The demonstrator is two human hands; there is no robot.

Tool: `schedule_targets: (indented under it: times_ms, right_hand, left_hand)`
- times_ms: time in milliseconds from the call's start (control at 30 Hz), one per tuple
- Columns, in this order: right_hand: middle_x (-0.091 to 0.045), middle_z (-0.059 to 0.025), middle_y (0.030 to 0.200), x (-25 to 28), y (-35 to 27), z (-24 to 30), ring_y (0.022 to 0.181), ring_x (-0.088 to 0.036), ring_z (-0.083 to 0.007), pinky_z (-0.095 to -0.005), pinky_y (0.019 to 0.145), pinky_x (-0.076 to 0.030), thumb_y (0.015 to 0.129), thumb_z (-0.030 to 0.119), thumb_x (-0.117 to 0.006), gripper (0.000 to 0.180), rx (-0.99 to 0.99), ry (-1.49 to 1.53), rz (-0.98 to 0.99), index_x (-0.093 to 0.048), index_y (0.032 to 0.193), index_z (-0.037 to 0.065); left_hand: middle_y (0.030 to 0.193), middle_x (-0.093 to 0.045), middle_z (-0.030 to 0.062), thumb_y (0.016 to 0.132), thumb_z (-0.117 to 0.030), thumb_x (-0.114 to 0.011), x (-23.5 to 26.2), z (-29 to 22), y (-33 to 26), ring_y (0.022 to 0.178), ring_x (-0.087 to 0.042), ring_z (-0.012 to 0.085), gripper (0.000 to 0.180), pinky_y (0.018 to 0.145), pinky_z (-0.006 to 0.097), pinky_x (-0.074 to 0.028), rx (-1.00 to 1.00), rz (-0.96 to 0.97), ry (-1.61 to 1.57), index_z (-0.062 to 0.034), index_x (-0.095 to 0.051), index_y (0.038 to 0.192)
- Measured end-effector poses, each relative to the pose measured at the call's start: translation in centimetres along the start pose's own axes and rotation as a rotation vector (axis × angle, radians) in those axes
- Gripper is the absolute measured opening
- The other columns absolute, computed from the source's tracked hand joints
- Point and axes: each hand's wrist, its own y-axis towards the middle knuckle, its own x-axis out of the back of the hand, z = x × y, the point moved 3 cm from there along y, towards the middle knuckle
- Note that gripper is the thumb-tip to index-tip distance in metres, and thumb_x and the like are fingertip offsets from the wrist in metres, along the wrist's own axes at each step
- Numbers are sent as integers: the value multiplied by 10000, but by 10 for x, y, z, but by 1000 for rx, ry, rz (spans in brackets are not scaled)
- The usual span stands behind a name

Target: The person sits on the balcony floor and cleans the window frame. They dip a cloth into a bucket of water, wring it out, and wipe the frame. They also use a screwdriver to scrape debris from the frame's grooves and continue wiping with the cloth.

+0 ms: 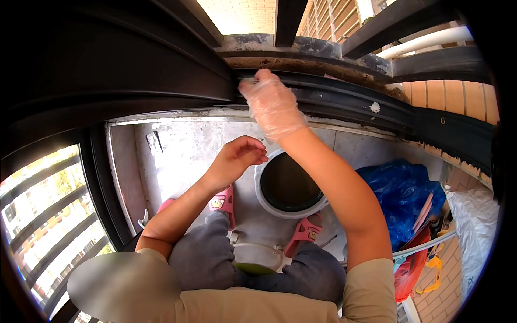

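Note:
My right hand [274, 107], in a clear plastic glove, reaches up to the dark window track [323, 97]. Its fingers are bent down against the track beside the edge of a dark sliding frame [161, 81]; what they hold, if anything, is hidden. Lower and to the left hovers my bare left hand [237, 160], loosely curled, with a gap between thumb and fingers and nothing visible in it. Just right of its fingertips stands a pale round bucket [260, 188] with dark, murky liquid [288, 180] inside, partly covered by my right forearm.
Pink slippers [223, 202] on my feet flank the bucket. Blue plastic bags [398, 194], a red bag [412, 269] and a whitish sheet [474, 226] crowd the right side. Dark railing bars [291, 21] run beyond the track. A slatted window [54, 215] stands at left.

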Motion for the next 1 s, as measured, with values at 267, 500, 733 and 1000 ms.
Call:
schedule_targets:
  times_ms: [267,500,733,1000]
  right_hand:
    - [-635,-122,902,11,16,13,830,-632,-275,-395,679,-531,719,99,-600,79,39,-396,377,-654,748,51]
    - [-643,-99,851,-1,9,12,875,-593,-280,-386,745,-458,685,100,-608,121,137,-335,229,-677,780,75]
    - [-606,-66,841,6,-2,0,906,-566,-254,-381,772,-422,804,163,-553,194,181,-260,147,-673,956,143]
    - [-638,-37,847,-4,2,5,908,-565,-209,-354,739,-376,834,177,-527,167,103,-437,274,-672,892,119]
  left_hand:
    - [1011,-606,72,930,-60,-531,4,3,-5,971,-613,165,147,919,320,-484,13,-6,27,11,-557,1055]
    - [975,-619,113,776,49,-585,-32,-75,-22,994,-611,259,227,954,433,-431,-896,-155,1427,-11,-591,994]
    - [1297,-486,154,776,-145,-520,-17,-96,-22,1279,-399,306,498,1105,429,-249,-591,-9,2751,41,-517,1238]
    - [1350,-458,136,813,-216,-481,-9,-97,-22,1313,-357,280,517,1143,402,-187,-502,142,3066,17,-500,1274]
